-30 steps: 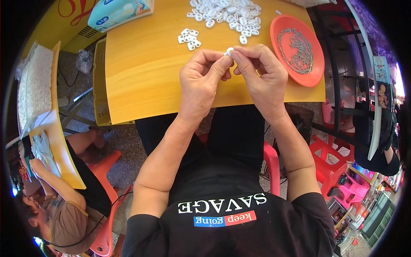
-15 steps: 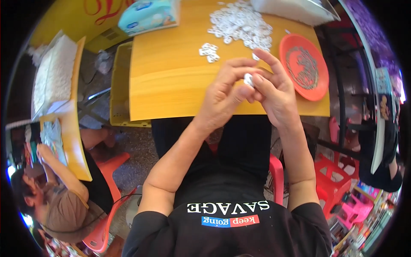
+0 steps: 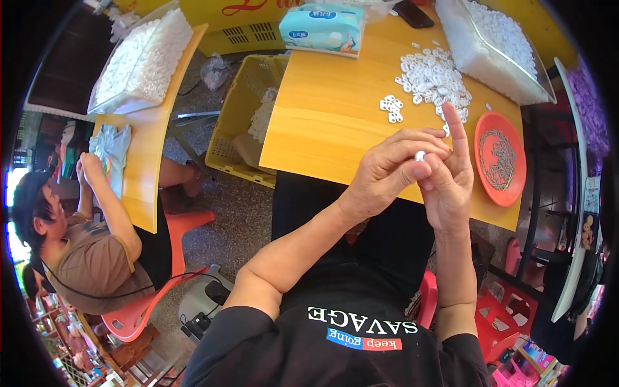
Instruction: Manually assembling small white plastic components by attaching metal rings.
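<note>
My left hand point(image 3: 393, 164) and my right hand point(image 3: 449, 184) meet above the near edge of the wooden table point(image 3: 322, 122). Between their fingertips sits a small white plastic piece point(image 3: 420, 156), mostly covered by the fingers, pinched from both sides. My right index finger points up and away from it. Just beyond my hands lies a loose pile of white plastic pieces point(image 3: 432, 74), with a smaller cluster of similar white pieces point(image 3: 391, 108) to its left. An orange-red plate point(image 3: 517, 138) to the right of my right hand holds many small metallic parts point(image 3: 495, 161).
A clear bin of white pieces point(image 3: 500, 48) stands at the far right, a blue tissue pack point(image 3: 322, 31) at the back left. Below the table's left side is a yellow crate point(image 3: 235, 122). Another person point(image 3: 97, 258) sits at a left table beside a white-filled bin point(image 3: 145, 61).
The view has swung left, so the table sits farther right and more of the person at left shows. My hands still pinch the white piece, and my right index finger is straighter.
</note>
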Available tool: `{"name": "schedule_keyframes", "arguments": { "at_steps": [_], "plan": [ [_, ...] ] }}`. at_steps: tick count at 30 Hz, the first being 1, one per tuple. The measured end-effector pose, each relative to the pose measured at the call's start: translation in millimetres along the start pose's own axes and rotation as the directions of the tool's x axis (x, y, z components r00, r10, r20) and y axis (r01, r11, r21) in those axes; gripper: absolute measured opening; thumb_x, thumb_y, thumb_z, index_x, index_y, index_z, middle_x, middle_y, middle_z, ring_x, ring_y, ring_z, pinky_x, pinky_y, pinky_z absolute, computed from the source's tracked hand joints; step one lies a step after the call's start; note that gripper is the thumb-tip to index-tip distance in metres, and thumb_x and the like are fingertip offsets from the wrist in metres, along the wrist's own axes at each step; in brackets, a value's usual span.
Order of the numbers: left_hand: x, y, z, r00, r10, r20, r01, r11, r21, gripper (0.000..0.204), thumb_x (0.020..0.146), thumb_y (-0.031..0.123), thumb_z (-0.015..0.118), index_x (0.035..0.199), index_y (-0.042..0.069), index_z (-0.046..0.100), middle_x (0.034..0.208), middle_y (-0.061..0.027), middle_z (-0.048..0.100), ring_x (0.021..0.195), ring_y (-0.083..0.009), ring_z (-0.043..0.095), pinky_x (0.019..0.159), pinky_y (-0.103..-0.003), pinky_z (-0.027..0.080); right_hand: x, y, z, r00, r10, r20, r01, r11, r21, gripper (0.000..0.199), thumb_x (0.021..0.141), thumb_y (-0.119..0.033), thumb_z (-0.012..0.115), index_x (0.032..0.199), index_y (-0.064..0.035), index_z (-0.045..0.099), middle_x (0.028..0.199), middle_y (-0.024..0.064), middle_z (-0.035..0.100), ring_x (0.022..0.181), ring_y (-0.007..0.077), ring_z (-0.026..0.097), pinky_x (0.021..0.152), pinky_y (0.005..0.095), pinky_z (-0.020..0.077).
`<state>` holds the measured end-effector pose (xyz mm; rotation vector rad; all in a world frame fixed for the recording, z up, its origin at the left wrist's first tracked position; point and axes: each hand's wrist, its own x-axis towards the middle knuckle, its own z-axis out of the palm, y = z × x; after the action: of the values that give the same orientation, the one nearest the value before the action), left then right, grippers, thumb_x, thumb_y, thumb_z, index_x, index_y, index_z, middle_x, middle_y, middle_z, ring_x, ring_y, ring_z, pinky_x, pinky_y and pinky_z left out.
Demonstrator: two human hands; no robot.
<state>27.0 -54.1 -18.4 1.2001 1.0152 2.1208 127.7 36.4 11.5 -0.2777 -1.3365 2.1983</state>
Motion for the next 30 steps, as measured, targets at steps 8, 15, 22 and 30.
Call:
{"name": "schedule_keyframes", "arguments": {
  "at_steps": [8, 15, 22, 30],
  "plan": [
    [1.8, 22.6, -42.3, 0.992, -0.073, -0.103, 0.085, 0.989, 0.122, 0.022, 0.097, 0.01, 0.056, 0.116, 0.001, 0.062, 0.112, -0.011, 0.064, 0.097, -0.0175, 0.063, 0.084, -0.029, 0.051, 4.5, 11.5, 22.7, 0.992, 0.107, 0.061, -0.095, 0.98, -0.173, 0.057, 0.098, -0.009, 0.056, 0.149, -0.0056, 0.032, 0.103, 0.0101, 0.064, 0.079, 0.0105, 0.06, 0.068, 0.0238, 0.0505],
    [12.3, 49.7, -197.1, 0.897, 0.078, -0.435, 0.264, 0.695, 0.669, 0.034, 0.094, 0.01, 0.065, 0.125, 0.001, 0.06, 0.106, -0.0033, 0.06, 0.094, -0.0104, 0.057, 0.087, -0.026, 0.048, 2.0, 6.2, -36.9, 0.955, -0.213, 0.206, 0.276, 0.381, -0.882, 0.014, 0.09, -0.003, 0.065, 0.101, 0.0039, 0.069, 0.093, 0.0121, 0.067, 0.073, 0.0165, 0.064, 0.064, 0.0267, 0.0509],
    [6.0, 50.9, -174.8, 0.898, 0.187, -0.399, 0.269, 0.484, 0.833, 0.037, 0.094, 0.01, 0.063, 0.13, 0.002, 0.054, 0.131, -0.0104, 0.052, 0.116, -0.0199, 0.054, 0.095, -0.032, 0.046, 24.7, -13.3, -83.5, 0.91, -0.348, 0.225, 0.156, -0.215, -0.964, 0.01, 0.088, -0.011, 0.063, 0.093, -0.0032, 0.068, 0.087, 0.0107, 0.064, 0.072, 0.0311, 0.065, 0.06, 0.0393, 0.0523],
    [15.2, 18.0, -58.7, 0.995, 0.085, -0.051, -0.005, 0.554, 0.832, 0.027, 0.093, 0.002, 0.059, 0.12, 0.004, 0.061, 0.122, -0.0101, 0.059, 0.114, -0.0193, 0.056, 0.096, -0.031, 0.045, 23.1, 16.8, -62.0, 0.93, -0.237, 0.28, 0.237, -0.195, -0.952, 0.022, 0.087, -0.006, 0.063, 0.109, -0.0054, 0.066, 0.101, 0.0103, 0.065, 0.08, 0.0296, 0.066, 0.066, 0.0383, 0.0535]
  ]
}}
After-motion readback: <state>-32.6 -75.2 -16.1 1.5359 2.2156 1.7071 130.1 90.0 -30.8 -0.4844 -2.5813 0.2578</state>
